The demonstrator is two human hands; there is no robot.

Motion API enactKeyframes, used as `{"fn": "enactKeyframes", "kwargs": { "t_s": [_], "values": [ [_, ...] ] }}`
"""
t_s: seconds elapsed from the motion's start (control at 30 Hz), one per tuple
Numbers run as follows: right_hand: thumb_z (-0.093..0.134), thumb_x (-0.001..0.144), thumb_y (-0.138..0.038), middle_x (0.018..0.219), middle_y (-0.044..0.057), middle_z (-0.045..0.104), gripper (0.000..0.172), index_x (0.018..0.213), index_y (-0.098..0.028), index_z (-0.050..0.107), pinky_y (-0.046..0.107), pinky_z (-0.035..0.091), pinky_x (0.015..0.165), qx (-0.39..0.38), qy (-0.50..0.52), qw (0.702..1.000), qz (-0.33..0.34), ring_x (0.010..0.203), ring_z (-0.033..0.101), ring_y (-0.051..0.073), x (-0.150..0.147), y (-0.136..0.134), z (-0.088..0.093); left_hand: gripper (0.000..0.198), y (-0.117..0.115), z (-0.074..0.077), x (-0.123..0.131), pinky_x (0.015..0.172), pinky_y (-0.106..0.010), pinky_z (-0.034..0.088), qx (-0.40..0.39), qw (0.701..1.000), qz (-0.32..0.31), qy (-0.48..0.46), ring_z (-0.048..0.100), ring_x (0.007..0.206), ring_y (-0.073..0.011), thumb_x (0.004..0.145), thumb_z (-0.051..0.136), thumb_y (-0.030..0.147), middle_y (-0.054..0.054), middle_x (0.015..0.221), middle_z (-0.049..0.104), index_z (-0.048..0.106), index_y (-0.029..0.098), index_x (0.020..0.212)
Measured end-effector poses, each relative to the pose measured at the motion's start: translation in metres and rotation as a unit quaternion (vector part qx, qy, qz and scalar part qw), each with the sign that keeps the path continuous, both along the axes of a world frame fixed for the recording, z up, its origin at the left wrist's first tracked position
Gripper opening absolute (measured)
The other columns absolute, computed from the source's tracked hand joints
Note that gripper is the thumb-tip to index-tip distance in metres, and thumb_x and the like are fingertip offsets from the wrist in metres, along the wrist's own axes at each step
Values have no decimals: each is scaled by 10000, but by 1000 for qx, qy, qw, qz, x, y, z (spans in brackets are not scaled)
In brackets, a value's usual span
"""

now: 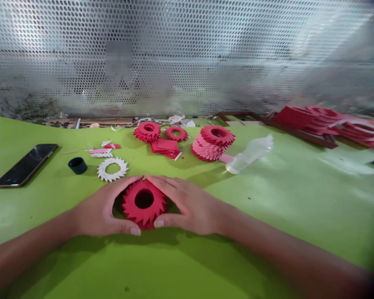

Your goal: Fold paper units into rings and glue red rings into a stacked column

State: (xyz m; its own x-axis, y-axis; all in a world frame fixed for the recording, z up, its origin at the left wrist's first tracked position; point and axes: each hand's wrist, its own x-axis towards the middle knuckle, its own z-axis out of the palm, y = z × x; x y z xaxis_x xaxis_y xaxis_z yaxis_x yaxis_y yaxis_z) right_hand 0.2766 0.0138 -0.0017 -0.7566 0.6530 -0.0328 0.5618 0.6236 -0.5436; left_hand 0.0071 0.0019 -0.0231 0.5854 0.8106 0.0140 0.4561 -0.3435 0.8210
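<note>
Stack (144,214) is sitting low in front of you, seemingly on the green table (268,199), and you are hugging it from both sides. Your left hand (98,211) is curving around one side, and your right hand (195,203) is curving around the other. On each hand, the thumb is standing wide from the fingers, and they are holding the stack at its edges while your palms are leaving gaps. Your fingers are meeting at the far edge, and your thumbs are resting at the near edge, with a bit of room between them. You are probably making the red layers line up, so the job is asking for a soft, even touch. Both hands should be pushing the same amount, because one strong side might be tipping the top over. The points all round are looking like folded paper, so hard squeezing might be bending them. Watching the round hole should be helping you see if the layers are sitting straight. The white ring (112,177) and the dark cup (77,166) are resting just past your left hand, so slow moves should be saving them from a bump.
</note>
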Motion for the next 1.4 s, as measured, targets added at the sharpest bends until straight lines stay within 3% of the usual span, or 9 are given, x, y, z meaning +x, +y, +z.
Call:
{"fn": "enactKeyframes", "kwargs": {
  "t_s": [0.23, 0.33, 0.4, 0.53, 0.67, 0.77, 0.87, 1.03, 1.4],
  "values": [
    [527, 898, -806, 1633, 206, 408, 1043, 1653, -139, 260, 582, 393, 1185, 0, 1, 1000, -6, 1429, 479, 371, 0, -1, 1, 992, 1, -2, -1, 1052, -500, 573, 14, 1000, -3, 21, 638, 1280, -366, 736, 842, 656, -121, 1491, 593, 409, 291, 1551],
    [554, 879, -810, 1594, 215, 461, 1027, 1626, -142, 330, 581, 411, 1170, 2, 20, 1000, -9, 1396, 518, 372, 0, 0, 0, 1107, -1, -3, -7, 1178, -604, 435, 126, 989, -6, 76, 438, 1480, -441, 784, 780, 697, -167, 1660, 394, 224, 284, 1647],
    [566, 869, -814, 1584, 220, 473, 1020, 1607, -139, 367, 586, 405, 1173, 6, 30, 999, -11, 1398, 519, 377, 0, 0, -1, 1014, -4, -2, -12, 1228, -638, 339, 235, 964, -47, 116, 320, 1549, -436, 884, 710, 639, -126, 1729, 263, 136, 350, 1668],
    [584, 883, -784, 1596, 210, 464, 993, 1618, -159, 351, 593, 395, 1181, 8, 39, 999, -3, 1419, 504, 368, 1, -1, -2, 809, -8, 2, -17, 1238, -592, 347, 363, 908, -157, 135, 352, 1545, -399, 970, 632, 543, -70, 1748, 196, 215, 415, 1651],
    [566, 873, -809, 1658, 215, 360, 1065, 1655, -151, 269, 620, 343, 1211, -5, 5, 1000, -13, 1490, 411, 399, 3, -1, 2, 757, -11, 3, -15, 1204, -585, 406, 364, 901, -183, 152, 392, 1518, -421, 960, 646, 536, -105, 1734, 224, 325, 385, 1629],
    [475, 945, -776, 1664, 216, 345, 992, 1660, -127, 245, 611, 325, 1227, -9, 3, 1000, -2, 1508, 389, 388, 5, -2, 3, 745, -11, 2, -14, 1207, -592, 399, 355, 903, -182, 157, 377, 1525, -424, 963, 643, 529, -100, 1737, 211, 334, 388, 1625],
    [422, 1010, -704, 1655, 212, 367, 877, 1650, -124, 273, 584, 321, 1239, 11, 12, 1000, 6, 1510, 396, 355, 4, -2, 2, 740, -11, 3, -14, 1226, -601, 359, 343, 906, -187, 161, 314, 1556, -418, 976, 600, 567, -91, 1753, 137, 312, 384, 1633],
    [460, 1003, -691, 1628, 219, 412, 854, 1634, -134, 317, 585, 381, 1202, 22, 16, 1000, 3, 1456, 468, 359, 4, -2, 1, 821, -7, 3, -18, 1238, -670, 263, 338, 917, -167, 130, 232, 1578, -444, 952, 562, 664, -68, 1763, -23, 217, 410, 1652],
    [471, 985, -718, 1637, 199, 407, 880, 1644, -159, 300, 579, 381, 1202, 11, 12, 1000, -2, 1460, 461, 354, 2, -3, 2, 741, -3, 1, -19, 1183, -671, 379, 336, 915, -175, 142, 409, 1500, -453, 947, 626, 602, -92, 1758, 157, 343, 431, 1610]
  ]
}}
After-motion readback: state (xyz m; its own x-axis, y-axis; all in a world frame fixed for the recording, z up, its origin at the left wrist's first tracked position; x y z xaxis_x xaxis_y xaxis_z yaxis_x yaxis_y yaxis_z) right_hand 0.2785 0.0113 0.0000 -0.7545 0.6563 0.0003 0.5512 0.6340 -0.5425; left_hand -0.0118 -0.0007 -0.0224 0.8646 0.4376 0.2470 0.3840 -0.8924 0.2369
